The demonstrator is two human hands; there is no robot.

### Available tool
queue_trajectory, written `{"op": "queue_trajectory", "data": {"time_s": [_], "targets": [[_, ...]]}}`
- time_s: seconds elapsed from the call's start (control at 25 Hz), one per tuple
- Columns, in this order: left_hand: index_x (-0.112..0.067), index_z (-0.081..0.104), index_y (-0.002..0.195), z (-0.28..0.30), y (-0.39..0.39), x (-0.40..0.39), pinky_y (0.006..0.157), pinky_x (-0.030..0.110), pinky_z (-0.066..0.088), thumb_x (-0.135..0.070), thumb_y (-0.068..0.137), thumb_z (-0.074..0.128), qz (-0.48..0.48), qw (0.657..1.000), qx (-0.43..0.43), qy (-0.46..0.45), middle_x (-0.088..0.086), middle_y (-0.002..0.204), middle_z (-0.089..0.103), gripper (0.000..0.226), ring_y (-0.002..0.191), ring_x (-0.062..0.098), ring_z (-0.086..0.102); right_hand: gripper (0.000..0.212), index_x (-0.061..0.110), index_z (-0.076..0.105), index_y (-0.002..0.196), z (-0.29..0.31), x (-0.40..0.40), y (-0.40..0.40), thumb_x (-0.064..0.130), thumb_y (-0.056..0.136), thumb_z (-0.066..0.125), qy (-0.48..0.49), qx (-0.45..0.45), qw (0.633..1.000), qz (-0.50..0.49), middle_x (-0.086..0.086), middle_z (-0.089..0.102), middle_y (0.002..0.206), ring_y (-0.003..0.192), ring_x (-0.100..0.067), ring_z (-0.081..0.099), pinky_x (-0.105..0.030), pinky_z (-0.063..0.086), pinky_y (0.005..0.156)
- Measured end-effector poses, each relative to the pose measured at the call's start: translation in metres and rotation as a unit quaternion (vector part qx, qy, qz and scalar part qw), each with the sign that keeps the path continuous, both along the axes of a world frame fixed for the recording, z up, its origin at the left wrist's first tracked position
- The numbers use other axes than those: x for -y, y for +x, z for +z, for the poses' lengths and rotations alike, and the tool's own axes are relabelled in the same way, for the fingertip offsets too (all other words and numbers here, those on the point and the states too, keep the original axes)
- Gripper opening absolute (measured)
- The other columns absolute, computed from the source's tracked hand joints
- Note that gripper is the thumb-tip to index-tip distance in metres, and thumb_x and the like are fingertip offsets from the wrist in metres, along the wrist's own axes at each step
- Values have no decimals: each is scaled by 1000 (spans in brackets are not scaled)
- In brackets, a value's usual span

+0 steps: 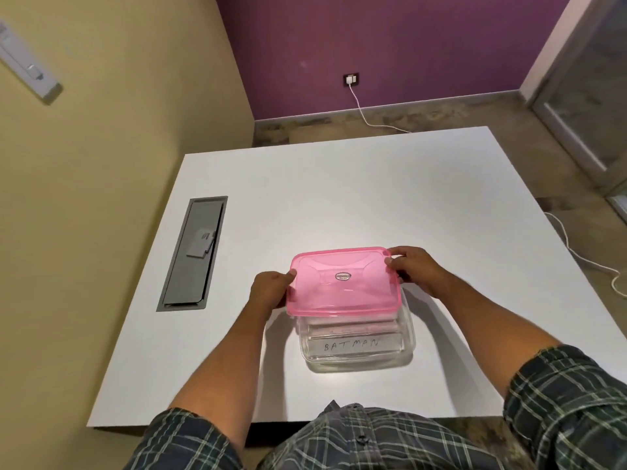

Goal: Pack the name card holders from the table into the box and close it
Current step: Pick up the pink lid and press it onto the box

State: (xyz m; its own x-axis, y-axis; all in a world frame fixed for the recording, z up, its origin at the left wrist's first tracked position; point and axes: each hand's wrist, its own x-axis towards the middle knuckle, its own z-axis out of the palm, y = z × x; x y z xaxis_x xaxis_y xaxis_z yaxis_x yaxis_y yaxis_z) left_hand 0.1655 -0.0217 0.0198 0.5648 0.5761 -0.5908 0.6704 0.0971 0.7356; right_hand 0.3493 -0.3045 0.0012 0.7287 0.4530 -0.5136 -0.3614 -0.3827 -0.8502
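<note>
One clear plastic box (356, 347) on the white table (339, 198), near its front edge, long axis running left to right across the view. One pink translucent lid (341, 281) held over the box, long axis likewise left to right, shifted toward the far side so that the near strip of the box lies uncovered; near edge of the lid level with or just above the box rim, contact not clear. Small oval label at the lid's centre. Left hand (269, 290) at the lid's left short edge, thumb on top near the far-left corner, remaining fingers curled under and hidden by the lid. Right hand (412, 268) at the far-right corner, thumb and fingertips pinching the rim. Inside the box, name card holders (353, 342) lying with long axes left to right, parallel to the box's long side; nearest one bearing the handwritten word "BATMAN", upright to the viewer; at least two more edges visible behind it, exact count not certain through the plastic. One grey cable hatch (193, 252) set into the table at left, long axis running near to far. Two plaid sleeves (570, 401) at the lower frame edge
</note>
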Motion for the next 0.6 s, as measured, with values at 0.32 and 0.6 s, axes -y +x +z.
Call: {"op": "queue_trajectory", "data": {"time_s": [0.32, 0.6], "targets": [[-3, 64, 69, -2, -9, 6, 52, 26, 44, -36, 84, 77, -167, 977, -132, 23, 18, 67, 68, 39, 57, 28, 68, 25, 18, 73, 103, -12, 34, -22, 31, 84, 82, -111, 122, 984, 73, -7, 67, 75, 60, -18, 67, -29, 55, 53], [-6, 68, 76, 7, -12, 5, 51, 20, 46, -44, 91, 68, -277, 939, -203, 10, 7, 62, 73, 41, 50, 15, 69, 25, 22, 72, 97, -7, 37, -31, 39, 82, 81, -132, 144, 976, 96, 5, 66, 62, 55, -12, 69, -24, 50, 49]]}}
